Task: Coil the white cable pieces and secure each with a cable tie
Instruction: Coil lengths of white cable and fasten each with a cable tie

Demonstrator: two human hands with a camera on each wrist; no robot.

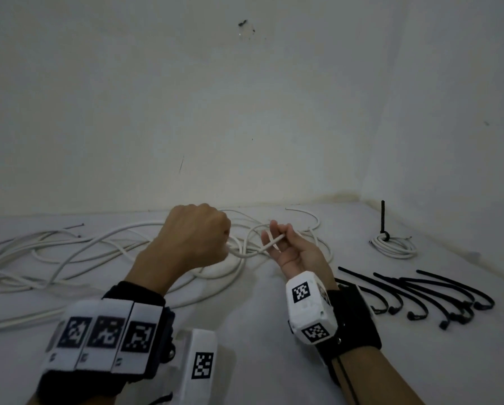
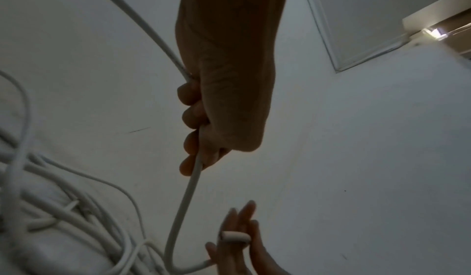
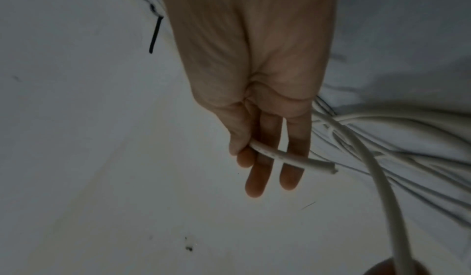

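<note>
The right hand (image 1: 285,247) pinches the cut end of a white cable (image 1: 269,244) at thumb and fingers; the left hand (image 1: 196,233), fisted on the same cable just left, leads toward the loose tangle (image 1: 69,252) on the surface beyond.

White floor (image 1: 274,331) bearing loose white cables (image 1: 69,252), tied coil (image 1: 394,244), black cable ties (image 1: 420,296) lying at right.

Dim, grainy views (edges warped)
</note>
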